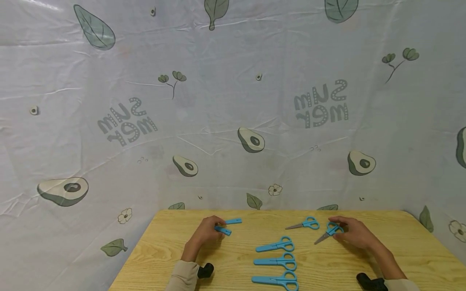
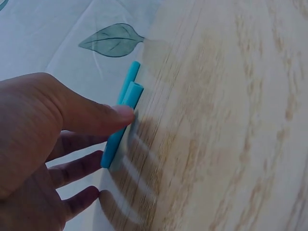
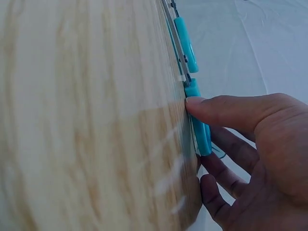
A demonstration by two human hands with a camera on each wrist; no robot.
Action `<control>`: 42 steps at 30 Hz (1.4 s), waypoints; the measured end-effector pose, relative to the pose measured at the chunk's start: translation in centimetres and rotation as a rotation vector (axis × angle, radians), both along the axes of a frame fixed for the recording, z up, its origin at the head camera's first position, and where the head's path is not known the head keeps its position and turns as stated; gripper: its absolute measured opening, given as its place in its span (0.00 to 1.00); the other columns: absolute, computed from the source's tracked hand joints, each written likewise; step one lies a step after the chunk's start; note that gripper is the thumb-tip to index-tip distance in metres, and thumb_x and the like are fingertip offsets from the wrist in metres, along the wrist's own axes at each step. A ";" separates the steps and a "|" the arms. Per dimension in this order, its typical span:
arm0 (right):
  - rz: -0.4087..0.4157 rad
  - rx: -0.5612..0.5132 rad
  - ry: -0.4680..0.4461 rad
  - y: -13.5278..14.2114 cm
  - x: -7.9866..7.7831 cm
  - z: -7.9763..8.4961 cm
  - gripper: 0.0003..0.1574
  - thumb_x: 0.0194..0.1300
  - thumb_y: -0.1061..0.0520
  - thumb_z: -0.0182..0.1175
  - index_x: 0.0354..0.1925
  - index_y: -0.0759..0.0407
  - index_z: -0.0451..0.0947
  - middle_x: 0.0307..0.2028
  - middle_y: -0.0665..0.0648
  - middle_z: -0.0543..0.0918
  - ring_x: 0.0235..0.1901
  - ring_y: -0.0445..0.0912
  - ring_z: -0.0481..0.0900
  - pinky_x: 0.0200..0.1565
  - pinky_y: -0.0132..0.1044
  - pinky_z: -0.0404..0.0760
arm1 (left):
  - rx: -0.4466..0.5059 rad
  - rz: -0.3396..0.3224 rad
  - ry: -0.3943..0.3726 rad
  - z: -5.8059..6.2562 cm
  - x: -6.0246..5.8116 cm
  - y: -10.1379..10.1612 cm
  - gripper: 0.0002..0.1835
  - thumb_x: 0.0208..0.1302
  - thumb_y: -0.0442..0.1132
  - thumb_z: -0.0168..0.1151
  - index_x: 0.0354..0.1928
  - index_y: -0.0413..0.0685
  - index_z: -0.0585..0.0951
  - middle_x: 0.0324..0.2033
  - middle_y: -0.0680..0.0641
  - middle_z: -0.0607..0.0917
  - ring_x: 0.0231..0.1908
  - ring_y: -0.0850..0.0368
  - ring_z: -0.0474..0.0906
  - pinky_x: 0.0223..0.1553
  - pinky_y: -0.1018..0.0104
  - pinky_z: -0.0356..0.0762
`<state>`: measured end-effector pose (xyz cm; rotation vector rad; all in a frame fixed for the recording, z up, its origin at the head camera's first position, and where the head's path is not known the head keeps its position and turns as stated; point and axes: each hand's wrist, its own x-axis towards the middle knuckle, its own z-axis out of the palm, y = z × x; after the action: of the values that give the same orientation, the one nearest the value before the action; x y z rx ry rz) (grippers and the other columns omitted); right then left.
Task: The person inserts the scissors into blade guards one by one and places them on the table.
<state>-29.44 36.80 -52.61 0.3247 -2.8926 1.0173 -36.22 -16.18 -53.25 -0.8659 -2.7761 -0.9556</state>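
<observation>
My left hand pinches a blue scissor cover between thumb and fingers at the left of the table. Just beyond it lies a second blue scissor cover, which also shows in the left wrist view. Over on the right, my right hand holds a pair of blue-handled scissors by the handles, with the bare blades pointing toward the lower left. The thumb presses the handle in the right wrist view. Another uncovered pair of scissors lies beside it, to the left.
Three pairs of scissors with blue covers on their blades, the top pair, the middle pair and the bottom pair, lie stacked in a column at the table's centre. A printed sheet hangs behind the wooden table.
</observation>
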 end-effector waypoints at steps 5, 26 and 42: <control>-0.005 0.019 0.027 0.0 0.2 0.0 0.35 0.67 0.59 0.74 0.68 0.71 0.77 0.60 0.74 0.84 0.54 0.67 0.84 0.49 0.58 0.86 | -0.016 0.000 0.022 0.0 0.0 0.0 0.13 0.59 0.25 0.77 0.46 0.33 0.91 0.46 0.36 0.89 0.44 0.38 0.85 0.45 0.45 0.86; -0.001 0.016 0.011 0.2 1.6 0.5 0.35 0.58 0.55 0.82 0.60 0.65 0.83 0.53 0.62 0.86 0.46 0.49 0.84 0.41 0.38 0.83 | -0.070 0.065 0.031 -0.2 0.7 0.6 0.06 0.65 0.27 0.74 0.42 0.40 0.92 0.42 0.43 0.85 0.39 0.46 0.82 0.43 0.45 0.84; 0.029 -0.054 0.077 0.5 3.1 0.4 0.23 0.64 0.59 0.77 0.54 0.65 0.82 0.50 0.63 0.89 0.40 0.32 0.85 0.40 0.32 0.84 | -0.018 0.044 -0.008 -0.5 0.9 0.4 0.07 0.68 0.31 0.73 0.44 0.44 0.86 0.38 0.44 0.90 0.39 0.48 0.86 0.43 0.50 0.84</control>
<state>-26.39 37.26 -52.17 0.3938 -2.7951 1.0601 -35.31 -15.78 -53.71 -0.8009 -2.8028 -0.9305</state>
